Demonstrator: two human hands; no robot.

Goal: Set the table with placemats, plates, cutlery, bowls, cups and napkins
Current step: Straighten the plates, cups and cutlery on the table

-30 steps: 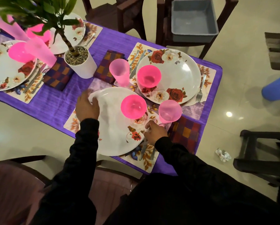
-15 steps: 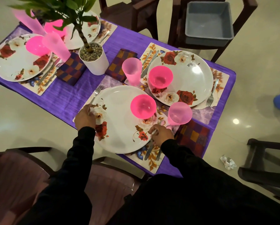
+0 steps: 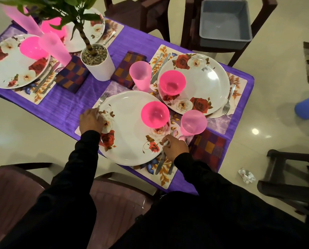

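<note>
Left hand (image 3: 90, 121) fingers curled over near plate (image 3: 132, 130) left rim, gripping it just below fork (image 3: 102, 100). Right hand (image 3: 175, 147) fingers bent at plate's right rim, prob. pinching edge; grip partly hidden, cannot tell for sure. Knife (image 3: 160, 163) on placemat (image 3: 163, 174) just under right hand. Pink bowl (image 3: 155, 114) sitting on plate's far-right part. Pink cup (image 3: 193, 123) right of plate, w/ checked napkin (image 3: 207, 147) beside. Plant pot (image 3: 98, 62) beyond plate, on purple cloth (image 3: 65, 108).
</note>
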